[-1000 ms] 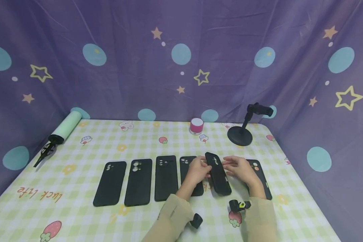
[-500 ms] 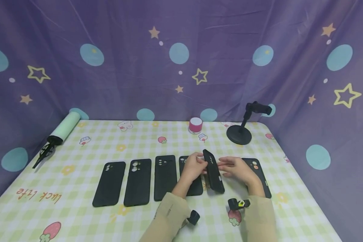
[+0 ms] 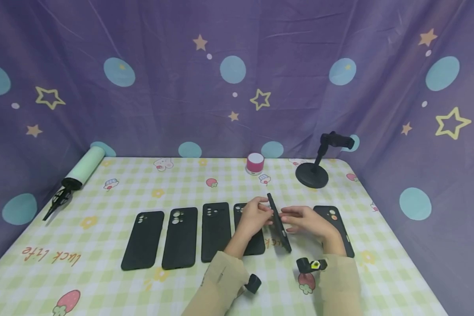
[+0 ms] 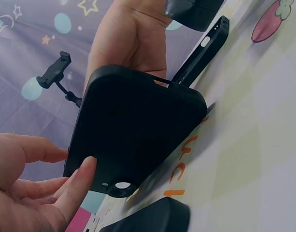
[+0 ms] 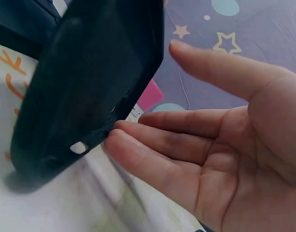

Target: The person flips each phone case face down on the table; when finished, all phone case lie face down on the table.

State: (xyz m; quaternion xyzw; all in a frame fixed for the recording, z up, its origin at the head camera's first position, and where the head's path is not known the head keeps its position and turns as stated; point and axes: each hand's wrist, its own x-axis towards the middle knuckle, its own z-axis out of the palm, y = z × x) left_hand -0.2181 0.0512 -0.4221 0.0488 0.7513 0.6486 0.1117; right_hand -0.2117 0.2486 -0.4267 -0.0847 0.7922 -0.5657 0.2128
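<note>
A black phone case [image 3: 279, 224] stands on edge between both hands, seen almost edge-on in the head view. My left hand [image 3: 255, 216] pinches its upper left side with thumb and fingers. In the left wrist view the case's plain back [image 4: 133, 121] faces the camera, with a round camera hole low down. My right hand [image 3: 310, 222] is at the other side, fingers extended. The right wrist view shows its fingertips [image 5: 119, 137] right at the rim, thumb apart from it, and the case's hollow inside [image 5: 102, 72]. Another black case [image 3: 256, 242] lies partly hidden under the left hand.
More black cases lie flat in a row: three to the left, such as the leftmost [image 3: 143, 240], and one [image 3: 337, 226] beside the right hand. Behind stand a pink cylinder [image 3: 255, 164] and a black phone stand [image 3: 312, 174]. A green hand pump [image 3: 84, 166] lies far left.
The held case has turned from showing its back to nearly edge-on, and has shifted slightly left. The right hand has come a little further left, towards it.
</note>
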